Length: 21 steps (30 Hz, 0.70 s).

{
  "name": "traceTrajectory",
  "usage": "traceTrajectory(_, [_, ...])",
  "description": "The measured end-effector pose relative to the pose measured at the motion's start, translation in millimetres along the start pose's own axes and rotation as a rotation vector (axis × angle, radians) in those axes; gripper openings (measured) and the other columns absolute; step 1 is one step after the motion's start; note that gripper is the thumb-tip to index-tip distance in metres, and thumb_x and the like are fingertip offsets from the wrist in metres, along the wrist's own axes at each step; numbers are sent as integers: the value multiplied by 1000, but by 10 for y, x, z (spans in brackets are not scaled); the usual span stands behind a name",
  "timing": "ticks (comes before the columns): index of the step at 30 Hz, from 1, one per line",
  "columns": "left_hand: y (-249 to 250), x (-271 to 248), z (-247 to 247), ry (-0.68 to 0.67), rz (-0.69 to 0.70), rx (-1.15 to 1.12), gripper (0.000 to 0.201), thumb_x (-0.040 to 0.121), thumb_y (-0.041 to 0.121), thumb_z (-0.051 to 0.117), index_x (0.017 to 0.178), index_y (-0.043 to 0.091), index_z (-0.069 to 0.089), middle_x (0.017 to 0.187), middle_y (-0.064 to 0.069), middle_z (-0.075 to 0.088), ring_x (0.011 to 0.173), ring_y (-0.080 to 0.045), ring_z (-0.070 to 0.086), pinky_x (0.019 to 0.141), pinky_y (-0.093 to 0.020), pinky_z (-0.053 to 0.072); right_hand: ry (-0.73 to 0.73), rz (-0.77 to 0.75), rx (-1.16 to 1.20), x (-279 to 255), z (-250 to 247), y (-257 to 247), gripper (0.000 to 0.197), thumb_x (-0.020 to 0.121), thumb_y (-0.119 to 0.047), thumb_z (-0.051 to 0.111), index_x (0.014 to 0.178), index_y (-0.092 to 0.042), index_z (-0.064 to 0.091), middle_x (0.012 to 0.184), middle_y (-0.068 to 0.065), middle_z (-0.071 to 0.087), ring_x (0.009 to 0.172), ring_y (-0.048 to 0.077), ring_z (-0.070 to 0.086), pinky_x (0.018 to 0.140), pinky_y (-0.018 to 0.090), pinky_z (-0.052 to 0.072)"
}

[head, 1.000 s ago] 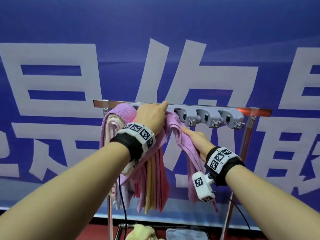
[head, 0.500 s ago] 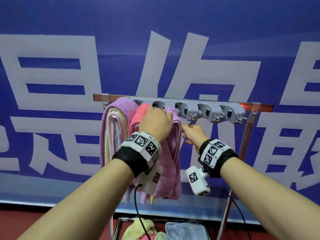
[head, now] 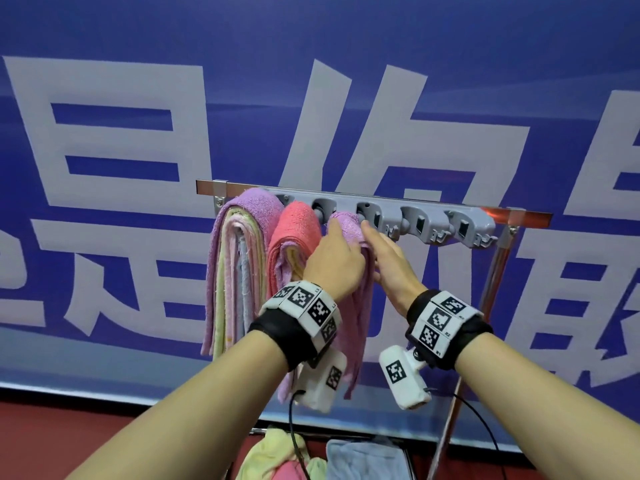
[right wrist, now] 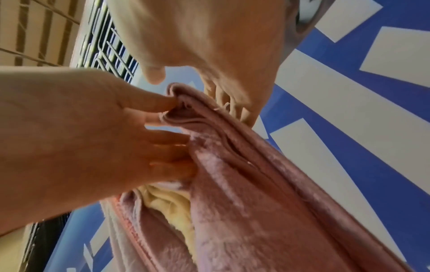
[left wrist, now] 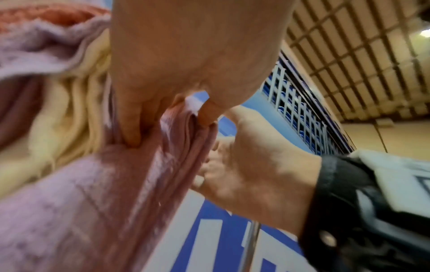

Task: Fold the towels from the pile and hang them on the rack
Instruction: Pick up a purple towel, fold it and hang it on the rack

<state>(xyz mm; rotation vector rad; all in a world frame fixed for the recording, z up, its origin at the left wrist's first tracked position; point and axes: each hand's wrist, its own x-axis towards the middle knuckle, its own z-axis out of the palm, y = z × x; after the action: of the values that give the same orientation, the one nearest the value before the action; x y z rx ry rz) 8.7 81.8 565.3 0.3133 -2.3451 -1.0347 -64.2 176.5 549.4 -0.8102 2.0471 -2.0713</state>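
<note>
A lilac-pink towel (head: 360, 327) hangs folded over a peg of the grey hook strip (head: 426, 220) on the rack. My left hand (head: 332, 261) is on its left side. In the left wrist view the thumb and a finger of the left hand (left wrist: 170, 125) pinch the towel (left wrist: 93, 202) folds between them. My right hand (head: 388, 261) lies flat against the towel's right side, fingers straight and reaching up to the strip. In the right wrist view the right hand's (right wrist: 184, 84) thumb is off the towel (right wrist: 256, 184).
A purple-wrapped towel bundle (head: 239, 265) and a coral towel (head: 294, 237) hang to the left on the same strip. Three hooks to the right are bare. Yellow (head: 273, 452) and blue (head: 363, 459) towels lie below. The rack's right leg (head: 485, 306) stands before a blue banner.
A second ago the towel was spread wide between my hands. It now hangs gathered narrow on the peg, and my right hand has come in flat against its right side.
</note>
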Motion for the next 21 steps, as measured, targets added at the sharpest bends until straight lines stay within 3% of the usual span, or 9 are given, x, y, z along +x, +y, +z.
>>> traceTrajectory(2, [-65, -39, 152, -59, -22, -262, 89, 82, 37, 58, 157, 27, 9, 145, -12, 52, 126, -28, 57, 107, -46, 45, -2, -42, -60, -1, -5, -36, 33, 95, -54, 63, 106, -23, 70, 98, -8, 75, 93, 5, 70, 91, 31, 53])
traceTrajectory(4, [-211, -54, 338, -96, -12, -472, 109, 68, 27, 67, 155, 39, 3, 137, -7, 58, 120, -20, 62, 102, -46, 51, 10, -65, -167, -1, -12, -60, 38, 93, -51, 69, 114, -19, 69, 109, -2, 74, 104, 11, 70, 104, 38, 52])
traceTrajectory(6, [-396, -27, 523, -129, -7, -601, 119, 65, 12, 75, 156, 37, 3, 136, -4, 59, 122, -13, 61, 103, -41, 52, 5, -92, -247, -13, -24, -65, 43, 90, -52, 71, 118, -18, 67, 113, 1, 73, 107, 13, 70, 106, 42, 52])
traceTrajectory(8, [-425, -109, 514, -181, 9, -613, 118, 64, 6, 80, 155, 34, 10, 140, -2, 54, 128, -14, 56, 103, -36, 51, -7, -102, -291, -55, -22, -69, 60, 77, -68, 71, 116, -23, 65, 111, -2, 73, 105, 13, 70, 102, 42, 53])
traceTrajectory(11, [-459, -203, 490, -285, -34, -485, 93, 73, 5, 78, 146, 21, 21, 131, 4, 54, 126, -13, 54, 94, -14, 48, 48, -119, -421, -124, 77, -18, 61, 71, -68, 76, 111, -26, 59, 102, -6, 70, 95, 12, 68, 88, 36, 55])
traceTrajectory(14, [-560, -293, 429, -304, -51, -250, 113, 62, 42, 72, 155, 23, 11, 142, -7, 54, 128, -20, 55, 107, -34, 46, 168, -135, -581, -117, 209, 102, 42, 81, -38, 79, 111, -21, 54, 96, -2, 64, 92, 24, 65, 82, 38, 53])
traceTrajectory(15, [-601, -326, 388, -312, -70, -162, 117, 64, 47, 70, 157, 26, 4, 143, -11, 53, 127, -23, 57, 109, -36, 45, 196, -123, -595, -111, 239, 140, 39, 83, -32, 77, 114, -20, 55, 97, 0, 64, 93, 28, 65, 83, 38, 54])
traceTrajectory(18, [-683, -427, 128, -353, -77, 101, 105, 85, 38, 69, 160, 23, -3, 150, -18, 47, 132, -31, 52, 108, -30, 39, 235, -85, -624, -115, 265, 288, 31, 83, -21, 69, 113, -18, 61, 99, 8, 70, 96, 34, 66, 85, 40, 55])
traceTrajectory(21, [-748, -496, -28, -359, -22, 278, 94, 92, 33, 62, 161, 16, 1, 156, -15, 39, 136, -29, 47, 110, -31, 38, 282, -122, -724, -195, 191, 367, 26, 88, -12, 63, 113, -16, 61, 97, 16, 71, 93, 40, 65, 84, 43, 55])
